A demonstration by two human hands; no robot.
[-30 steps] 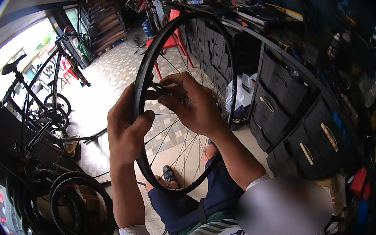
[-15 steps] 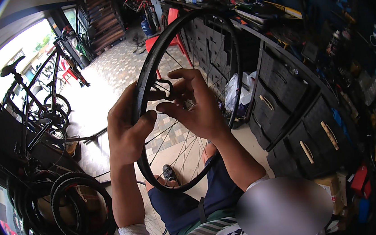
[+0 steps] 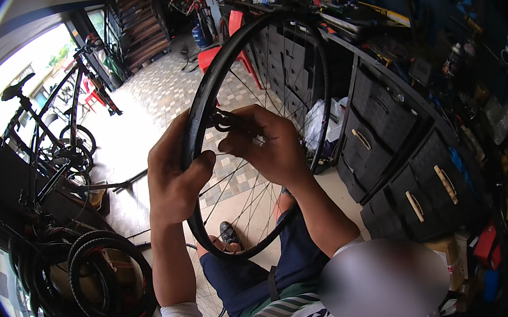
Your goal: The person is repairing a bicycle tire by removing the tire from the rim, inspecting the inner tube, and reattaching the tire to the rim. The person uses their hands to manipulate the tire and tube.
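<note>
A spoked bicycle wheel (image 3: 214,70) is held upright and tilted above the wearer's lap. On the wheel's left side, the left hand (image 3: 173,172) grips the rim, thumb on its inner side, other fingers mostly hidden behind. Inside the wheel, the right hand (image 3: 274,147) curls toward a small dark looped tool (image 3: 224,123) next to the rim. Its index finger reaches the tool and its thumb sits just below; whether they pinch it tightly, I cannot tell.

The step in hand looks like working this tool where a spoke meets the rim. The next move would seem to call for a steady rim and a firm finger hold on the tool.

Below the wheel are blue shorts (image 3: 232,280) and a dark shoe (image 3: 229,233). Right of it stand black drawers (image 3: 377,104); beyond it, a red chair (image 3: 209,59); far left, a parked bicycle (image 3: 69,157).
</note>
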